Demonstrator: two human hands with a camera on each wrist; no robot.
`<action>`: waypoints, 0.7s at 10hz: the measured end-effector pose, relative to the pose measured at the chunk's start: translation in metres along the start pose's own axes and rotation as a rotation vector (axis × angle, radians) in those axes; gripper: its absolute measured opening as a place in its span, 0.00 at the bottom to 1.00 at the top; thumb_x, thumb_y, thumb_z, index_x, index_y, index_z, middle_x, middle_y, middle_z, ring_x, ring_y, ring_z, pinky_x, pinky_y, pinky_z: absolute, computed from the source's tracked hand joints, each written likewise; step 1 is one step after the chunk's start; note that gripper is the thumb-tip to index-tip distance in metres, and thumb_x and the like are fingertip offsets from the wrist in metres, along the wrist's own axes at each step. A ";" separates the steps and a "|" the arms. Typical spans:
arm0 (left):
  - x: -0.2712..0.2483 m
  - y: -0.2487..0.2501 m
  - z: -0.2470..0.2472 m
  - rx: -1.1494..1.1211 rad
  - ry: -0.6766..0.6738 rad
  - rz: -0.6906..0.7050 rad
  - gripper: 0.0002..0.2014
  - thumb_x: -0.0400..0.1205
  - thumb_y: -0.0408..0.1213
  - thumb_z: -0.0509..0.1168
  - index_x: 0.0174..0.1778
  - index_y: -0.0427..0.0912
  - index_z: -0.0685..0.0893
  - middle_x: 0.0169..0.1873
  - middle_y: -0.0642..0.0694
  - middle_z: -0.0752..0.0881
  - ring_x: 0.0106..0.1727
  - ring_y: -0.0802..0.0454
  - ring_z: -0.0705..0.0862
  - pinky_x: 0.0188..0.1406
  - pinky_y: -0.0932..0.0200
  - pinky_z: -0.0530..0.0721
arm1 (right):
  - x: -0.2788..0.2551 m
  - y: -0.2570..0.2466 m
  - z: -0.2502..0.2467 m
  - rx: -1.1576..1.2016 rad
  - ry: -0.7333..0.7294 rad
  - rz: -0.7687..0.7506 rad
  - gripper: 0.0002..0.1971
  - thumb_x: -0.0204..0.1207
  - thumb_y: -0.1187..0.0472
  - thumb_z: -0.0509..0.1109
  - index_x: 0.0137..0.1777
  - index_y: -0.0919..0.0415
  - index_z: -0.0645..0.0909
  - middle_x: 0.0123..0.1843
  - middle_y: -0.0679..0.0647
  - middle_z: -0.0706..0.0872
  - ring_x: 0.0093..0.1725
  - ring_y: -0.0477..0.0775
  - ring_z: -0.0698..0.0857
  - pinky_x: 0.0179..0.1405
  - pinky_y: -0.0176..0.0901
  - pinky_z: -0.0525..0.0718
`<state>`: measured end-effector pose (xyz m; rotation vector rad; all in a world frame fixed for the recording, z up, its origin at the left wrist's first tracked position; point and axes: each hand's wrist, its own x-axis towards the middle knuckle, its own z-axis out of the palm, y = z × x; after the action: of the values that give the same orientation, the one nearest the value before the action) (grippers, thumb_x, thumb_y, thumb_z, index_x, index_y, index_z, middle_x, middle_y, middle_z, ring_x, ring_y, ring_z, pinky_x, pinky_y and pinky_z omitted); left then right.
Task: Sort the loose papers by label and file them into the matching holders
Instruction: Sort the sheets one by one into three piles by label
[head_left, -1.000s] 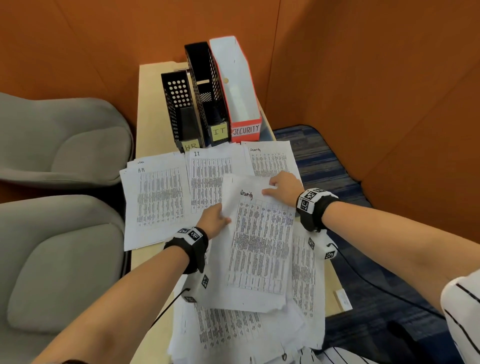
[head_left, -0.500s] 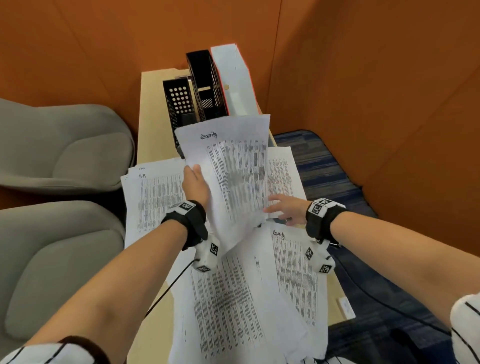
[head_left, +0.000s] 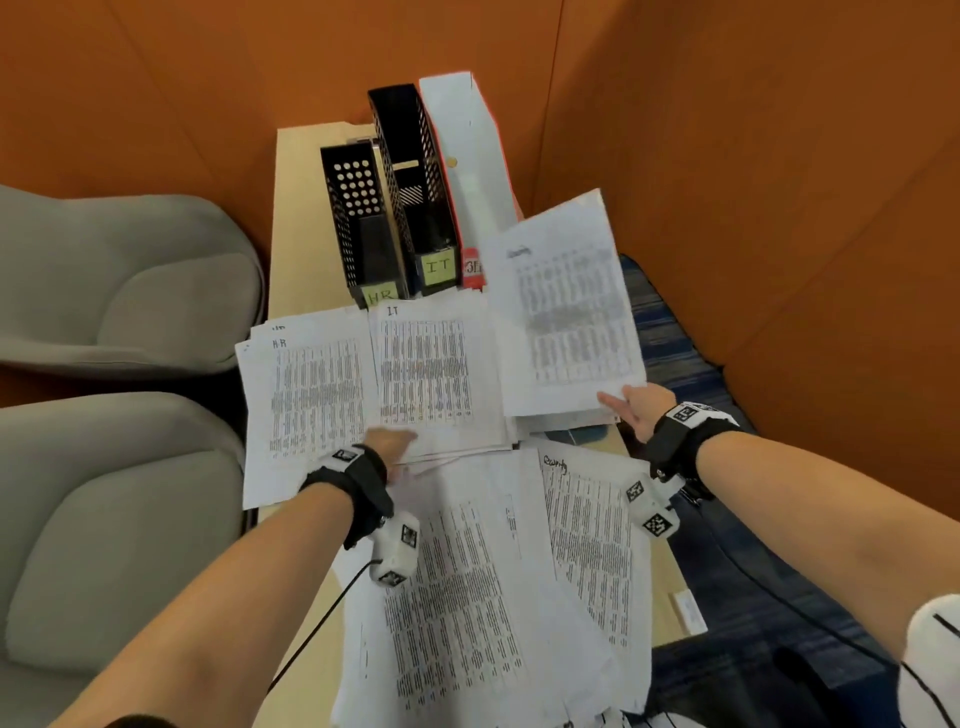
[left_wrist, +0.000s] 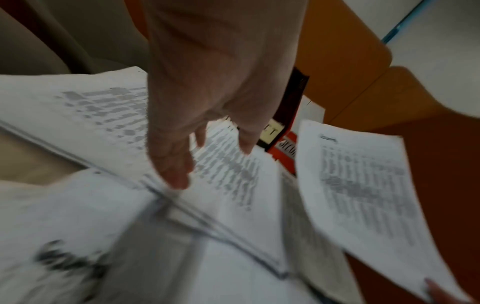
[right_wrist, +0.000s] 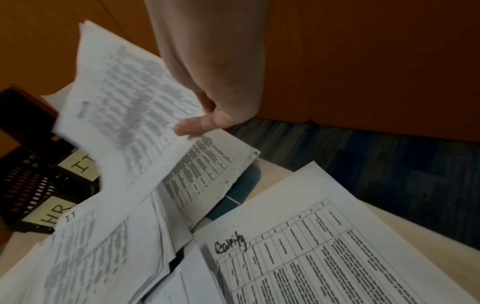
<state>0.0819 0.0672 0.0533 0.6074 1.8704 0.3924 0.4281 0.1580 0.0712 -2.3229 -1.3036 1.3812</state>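
Handover done: the security sheet (head_left: 566, 306) has passed from the left hand (head_left: 387, 441) to the right hand (head_left: 636, 408), which pinches its lower edge above the security pile (label blurred). Left hand, fingers loose, hovers empty over the IT pile (head_left: 431, 364). Sorting, not filing yet.
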 end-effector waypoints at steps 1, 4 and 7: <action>0.001 -0.046 -0.008 0.317 -0.088 -0.144 0.27 0.84 0.46 0.62 0.76 0.34 0.70 0.76 0.39 0.72 0.74 0.38 0.73 0.73 0.46 0.72 | 0.002 0.007 -0.004 -0.376 -0.010 -0.072 0.33 0.84 0.62 0.58 0.85 0.48 0.47 0.57 0.58 0.81 0.51 0.57 0.83 0.47 0.41 0.83; 0.020 -0.109 -0.005 0.159 0.113 -0.230 0.34 0.71 0.36 0.77 0.70 0.25 0.74 0.60 0.30 0.83 0.53 0.38 0.83 0.61 0.43 0.84 | 0.044 -0.004 0.013 -0.610 -0.026 -0.084 0.10 0.72 0.52 0.68 0.38 0.57 0.73 0.43 0.53 0.81 0.42 0.57 0.82 0.48 0.47 0.84; 0.008 -0.111 -0.009 0.256 0.230 -0.143 0.14 0.76 0.32 0.70 0.51 0.26 0.78 0.49 0.31 0.85 0.52 0.35 0.85 0.41 0.54 0.77 | 0.039 -0.007 0.018 -0.035 -0.111 -0.060 0.23 0.83 0.65 0.61 0.76 0.73 0.68 0.76 0.68 0.72 0.75 0.65 0.73 0.59 0.42 0.78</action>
<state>0.0467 -0.0192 -0.0088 0.6141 2.1912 0.1328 0.4177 0.1854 0.0391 -2.2381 -1.4266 1.4997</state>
